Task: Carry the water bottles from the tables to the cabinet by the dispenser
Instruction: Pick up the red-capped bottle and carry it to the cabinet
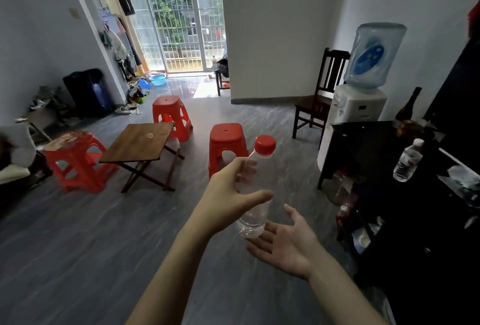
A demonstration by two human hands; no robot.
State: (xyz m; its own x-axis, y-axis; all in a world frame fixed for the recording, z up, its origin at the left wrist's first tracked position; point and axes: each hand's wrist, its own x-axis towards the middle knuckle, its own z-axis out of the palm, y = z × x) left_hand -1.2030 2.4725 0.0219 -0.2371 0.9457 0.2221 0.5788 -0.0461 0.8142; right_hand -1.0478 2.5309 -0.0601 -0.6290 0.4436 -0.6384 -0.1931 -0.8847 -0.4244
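Gripping red-capped bottle (255,189): left hand (228,192); right hand (285,244) spread beneath, black cabinet (368,142) alongside.

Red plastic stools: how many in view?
3. One red plastic stool left of the wooden folding table, one behind it, one right of it. Others may be hidden.

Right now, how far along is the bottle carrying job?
Partly done, by the look of it. One white-capped bottle already stands on the black cabinet beside the water dispenser. A red-capped bottle is in the left hand, with the open right hand under its base, not yet at the cabinet. The wooden folding table shows no bottle; other tables aren't visible.
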